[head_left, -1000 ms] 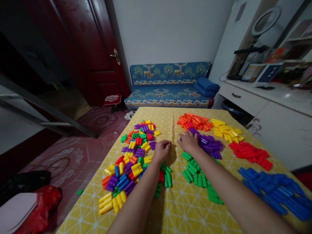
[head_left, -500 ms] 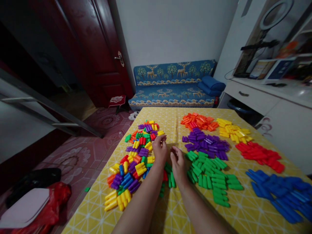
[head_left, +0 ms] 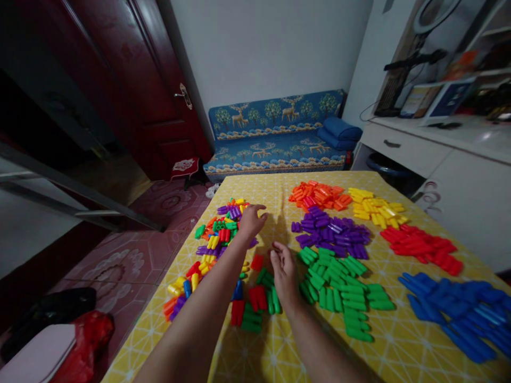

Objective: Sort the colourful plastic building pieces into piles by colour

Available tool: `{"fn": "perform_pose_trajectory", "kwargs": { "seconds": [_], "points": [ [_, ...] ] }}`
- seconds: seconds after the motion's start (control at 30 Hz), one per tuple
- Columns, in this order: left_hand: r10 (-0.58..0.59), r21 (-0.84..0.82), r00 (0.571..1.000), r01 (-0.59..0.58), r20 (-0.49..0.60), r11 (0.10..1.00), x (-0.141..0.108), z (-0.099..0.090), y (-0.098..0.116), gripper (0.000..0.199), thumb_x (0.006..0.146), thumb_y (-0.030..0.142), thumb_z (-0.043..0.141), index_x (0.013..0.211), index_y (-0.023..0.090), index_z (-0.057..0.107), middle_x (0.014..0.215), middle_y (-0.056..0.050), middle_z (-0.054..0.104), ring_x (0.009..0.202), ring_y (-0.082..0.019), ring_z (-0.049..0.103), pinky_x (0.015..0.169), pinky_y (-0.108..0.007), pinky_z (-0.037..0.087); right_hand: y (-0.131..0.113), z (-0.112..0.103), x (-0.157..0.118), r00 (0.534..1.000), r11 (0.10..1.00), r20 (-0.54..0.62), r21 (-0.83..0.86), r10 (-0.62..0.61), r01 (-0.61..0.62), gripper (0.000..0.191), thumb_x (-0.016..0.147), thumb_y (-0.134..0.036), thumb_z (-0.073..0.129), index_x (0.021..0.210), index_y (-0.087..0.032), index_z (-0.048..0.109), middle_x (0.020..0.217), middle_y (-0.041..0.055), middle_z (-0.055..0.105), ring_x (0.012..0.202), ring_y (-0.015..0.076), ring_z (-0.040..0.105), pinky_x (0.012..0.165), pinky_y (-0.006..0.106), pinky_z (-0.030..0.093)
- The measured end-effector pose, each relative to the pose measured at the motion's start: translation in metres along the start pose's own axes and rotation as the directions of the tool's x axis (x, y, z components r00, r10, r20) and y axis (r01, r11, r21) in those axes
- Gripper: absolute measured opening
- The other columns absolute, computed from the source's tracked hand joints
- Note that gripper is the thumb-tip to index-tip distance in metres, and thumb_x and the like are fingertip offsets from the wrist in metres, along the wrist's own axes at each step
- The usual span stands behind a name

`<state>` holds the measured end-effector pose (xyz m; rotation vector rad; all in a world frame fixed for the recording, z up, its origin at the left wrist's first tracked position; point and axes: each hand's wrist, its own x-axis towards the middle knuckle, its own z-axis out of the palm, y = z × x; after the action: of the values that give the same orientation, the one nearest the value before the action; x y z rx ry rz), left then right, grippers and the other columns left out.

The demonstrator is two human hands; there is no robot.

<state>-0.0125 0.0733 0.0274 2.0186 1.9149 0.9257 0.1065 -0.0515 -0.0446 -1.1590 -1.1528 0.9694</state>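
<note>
My left hand (head_left: pixel 253 219) hangs over the far right side of the mixed pile (head_left: pixel 217 239) of plastic toy pieces. Its thumb and fingers are apart, and nothing shows between them. Nearer to me, my right hand (head_left: pixel 284 268) is loosely curled, thumb and fingertips apart, with nothing visible in it. It lies just left of the green pieces (head_left: pixel 335 282). Red pieces (head_left: pixel 257 298) and a few loose green pieces (head_left: pixel 252 319) rest between my forearms. My left forearm hides part of the mixed pile.
Sorted piles lie to the right: orange (head_left: pixel 319 196), purple (head_left: pixel 333 231), yellow (head_left: pixel 377 208), red (head_left: pixel 421 247) and blue (head_left: pixel 459 314). They rest on a yellow patterned tablecloth (head_left: pixel 307 351). A blue sofa (head_left: pixel 275 143) stands beyond the table, a white cabinet (head_left: pixel 471 170) at the right.
My left hand has moved up and left, and its fingers have spread. My right hand stays near the green pieces. The view has shifted slightly, and more red and green pieces show between my arms.
</note>
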Motion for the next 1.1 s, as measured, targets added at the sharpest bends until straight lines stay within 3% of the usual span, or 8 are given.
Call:
{"fn": "perform_pose_trajectory", "kwargs": {
  "seconds": [0.17, 0.37, 0.47, 0.57, 0.73, 0.87, 1.0, 1.1],
  "points": [
    [-0.062, 0.151, 0.995, 0.074, -0.079, 0.986, 0.029, 0.006, -0.018, 0.037, 0.082, 0.02, 0.058, 0.118, 0.017, 0.066, 0.128, -0.015, 0.057, 0.122, -0.027, 0.052, 0.107, -0.04, 0.038, 0.002, 0.001, -0.002, 0.999, 1.0, 0.037, 0.0, 0.023, -0.023, 0.044, 0.091, -0.049, 0.048, 0.121, -0.018, 0.056, 0.112, 0.0124, 0.066, 0.098, 0.0229, 0.064, 0.084, 0.038, 0.052],
    [-0.19, 0.452, 0.967, 0.248, -0.17, 0.857, 0.048, 0.006, -0.038, 0.048, 0.081, 0.039, 0.055, 0.127, 0.024, 0.061, 0.142, -0.016, 0.045, 0.135, -0.037, 0.035, 0.109, -0.056, 0.028, 0.001, 0.001, -0.002, 0.997, 0.998, 0.06, 0.027, 0.054, -0.055, 0.044, 0.091, -0.05, 0.048, 0.121, -0.018, 0.055, 0.113, 0.0129, 0.065, 0.097, 0.0232, 0.065, 0.083, 0.038, 0.052],
    [-0.319, 0.471, 0.941, 0.335, -0.115, 0.816, 0.056, 0.004, -0.046, 0.059, 0.077, 0.054, 0.055, 0.13, 0.027, 0.058, 0.144, -0.016, 0.042, 0.137, -0.044, 0.029, 0.105, -0.064, 0.027, 0.0, 0.002, -0.003, 0.997, 0.998, 0.055, 0.035, 0.053, -0.055, 0.042, 0.091, -0.049, 0.048, 0.119, -0.018, 0.056, 0.111, 0.0122, 0.066, 0.092, 0.0222, 0.066, 0.081, 0.037, 0.053],
    [-0.378, 0.494, 0.926, 0.339, -0.024, 0.801, 0.06, 0.003, -0.05, 0.065, 0.074, 0.064, 0.054, 0.13, 0.032, 0.057, 0.137, -0.016, 0.049, 0.13, -0.046, 0.037, 0.1, -0.066, 0.03, -0.002, 0.003, -0.003, 0.997, 0.998, 0.051, 0.038, 0.052, -0.054, 0.041, 0.091, -0.048, 0.049, 0.119, -0.018, 0.057, 0.111, 0.0117, 0.065, 0.091, 0.0213, 0.066, 0.079, 0.036, 0.053],
    [-0.253, 0.509, 0.967, 0.206, 0.023, 0.836, 0.052, 0.007, -0.044, 0.06, 0.075, 0.06, 0.056, 0.127, 0.03, 0.061, 0.128, -0.016, 0.055, 0.12, -0.041, 0.044, 0.094, -0.058, 0.038, -0.001, 0.003, -0.001, 0.999, 0.998, 0.011, 0.014, 0.053, -0.054, 0.045, 0.092, -0.05, 0.048, 0.123, -0.018, 0.055, 0.104, 0.0118, 0.068, 0.09, 0.0224, 0.065, 0.076, 0.036, 0.054],
    [-0.136, 0.426, 0.986, 0.083, 0.097, 0.901, 0.037, 0.01, -0.029, 0.053, 0.076, 0.054, 0.061, 0.122, 0.03, 0.065, 0.121, -0.015, 0.059, 0.118, -0.039, 0.045, 0.091, -0.052, 0.043, 0.003, 0.003, 0.002, 0.998, 0.999, -0.05, 0.029, 0.039, -0.038, 0.051, 0.093, -0.053, 0.044, 0.128, -0.017, 0.05, 0.111, 0.0147, 0.065, 0.098, 0.0235, 0.065, 0.077, 0.037, 0.056],
    [0.0, 0.32, 0.982, -0.061, 0.187, 0.945, 0.014, 0.009, -0.013, 0.043, 0.073, 0.049, 0.068, 0.111, 0.03, 0.072, 0.111, -0.013, 0.065, 0.117, -0.036, 0.047, 0.095, -0.048, 0.043, 0.002, 0.003, 0.004, 0.997, 0.999, -0.073, 0.046, 0.016, -0.012, 0.051, 0.093, -0.055, 0.042, 0.128, -0.017, 0.049, 0.127, 0.0168, 0.058, 0.103, 0.0238, 0.064, 0.072, 0.035, 0.058],
    [0.134, 0.196, 0.952, -0.192, 0.275, 0.962, -0.005, 0.005, -0.005, 0.037, 0.07, 0.046, 0.073, 0.103, 0.03, 0.075, 0.105, -0.01, 0.069, 0.113, -0.032, 0.053, 0.1, -0.043, 0.041, -0.003, 0.002, 0.005, 0.996, 0.999, -0.092, 0.049, 0.008, -0.004, 0.052, 0.092, -0.055, 0.042, 0.126, -0.016, 0.05, 0.131, 0.0177, 0.056, 0.104, 0.0246, 0.064, 0.07, 0.035, 0.057]
  ]
}}
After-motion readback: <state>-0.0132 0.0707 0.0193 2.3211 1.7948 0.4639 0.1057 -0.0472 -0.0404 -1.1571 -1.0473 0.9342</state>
